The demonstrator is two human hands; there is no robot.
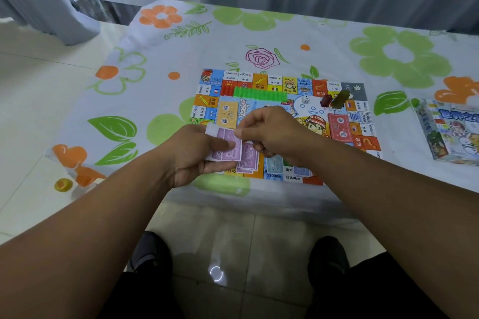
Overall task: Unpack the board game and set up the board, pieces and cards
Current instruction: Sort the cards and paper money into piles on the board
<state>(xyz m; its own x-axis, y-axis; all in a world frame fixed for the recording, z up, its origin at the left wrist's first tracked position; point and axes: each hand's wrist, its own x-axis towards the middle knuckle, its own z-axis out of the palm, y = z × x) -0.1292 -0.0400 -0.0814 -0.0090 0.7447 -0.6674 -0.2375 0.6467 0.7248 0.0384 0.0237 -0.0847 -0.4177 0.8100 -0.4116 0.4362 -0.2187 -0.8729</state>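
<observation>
- The left hand is gripping a small stack of purple paper money just left of the middle of the frame
- The right hand is pinching the top note of that stack at its upper right corner with thumb and finger, so both hands are holding the same stack
- The notes are looking thin, light and bendy, so I think they are going to slide over each other and stick together easily
- A soft pinch at a corner or an edge is probably the best way to take one, because a hard squeeze could be creasing or tearing it
- A purple pile is lying on the board just under the hands, and some blue money is lying beside it to the right
- The board is lying flat on the flowery table in the middle of the frame
- Yellow cards and red cards are sitting on the board, one on each side of the right hand
- A row of green houses is standing near the top of the board, with a dice to its right
- The box is sitting at the right edge of the frame, well apart from the board
</observation>
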